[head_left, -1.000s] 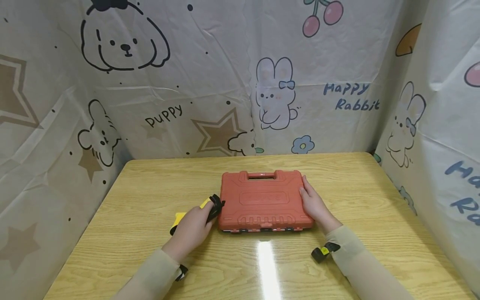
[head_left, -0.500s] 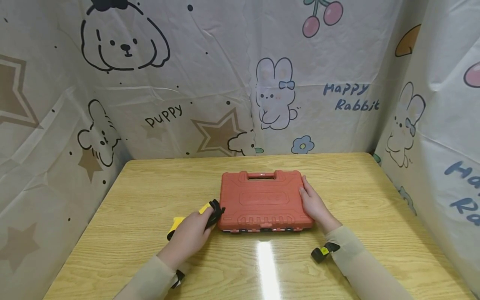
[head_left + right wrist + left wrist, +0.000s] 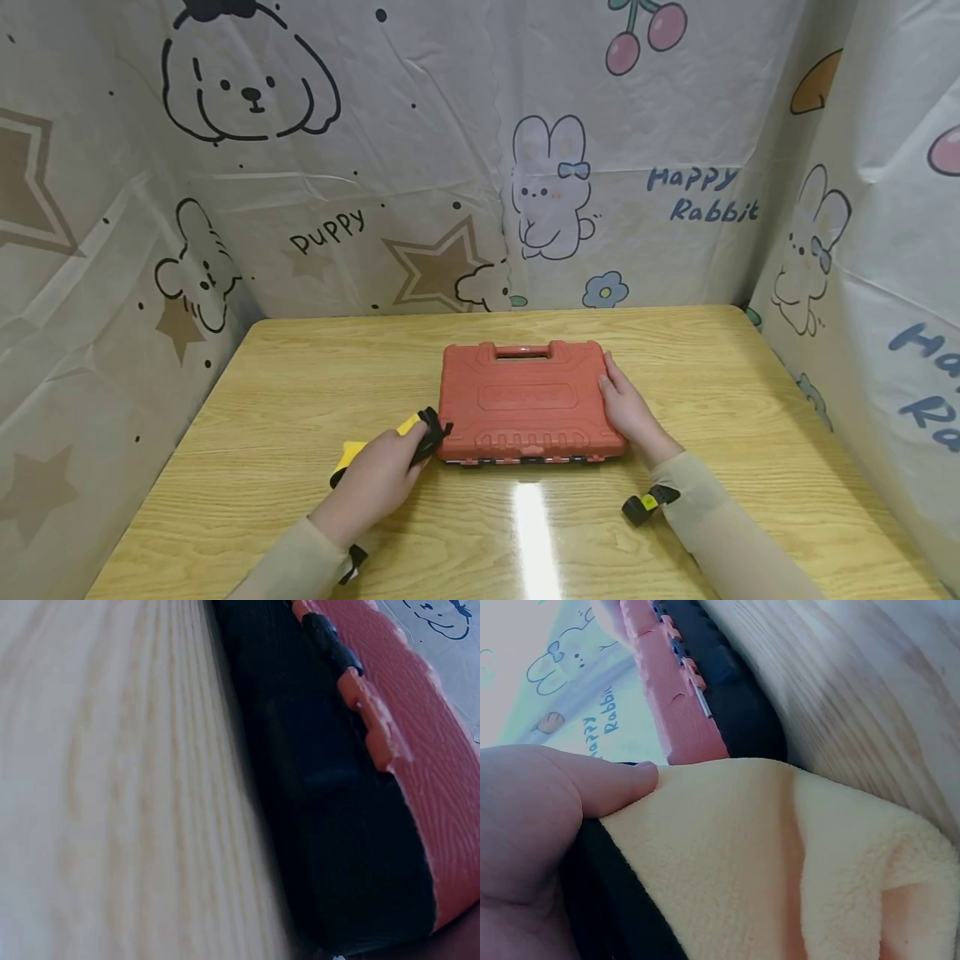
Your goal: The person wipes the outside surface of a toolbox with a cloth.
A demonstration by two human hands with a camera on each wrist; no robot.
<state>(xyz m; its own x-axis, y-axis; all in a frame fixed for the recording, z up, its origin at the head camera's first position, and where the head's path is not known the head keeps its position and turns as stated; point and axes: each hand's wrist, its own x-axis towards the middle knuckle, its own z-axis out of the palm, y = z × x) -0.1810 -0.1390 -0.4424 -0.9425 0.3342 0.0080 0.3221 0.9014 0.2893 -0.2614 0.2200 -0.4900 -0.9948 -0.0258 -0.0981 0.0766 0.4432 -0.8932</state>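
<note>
A red tool case (image 3: 525, 396) with a black lower half lies flat on the table, its carry handle on the far side. My left hand (image 3: 375, 471) grips a yellow and black cloth (image 3: 720, 840), thumb on top of the yellow face. The black end of the cloth is right at the case's left edge near the front corner. My right hand (image 3: 630, 412) rests against the right side of the case, fingers extended along it and thumb at the top edge. In the right wrist view the black side (image 3: 330, 825) and red lid fill the right part.
The wood-grain table (image 3: 315, 358) has a bright light reflection in front of the case. A printed curtain (image 3: 420, 167) with cartoon animals stands behind the table and on both sides. Each wrist wears a black strap.
My left hand has moved slightly down and left along the case's left edge with the cloth. My right hand and the case have stayed in place.
</note>
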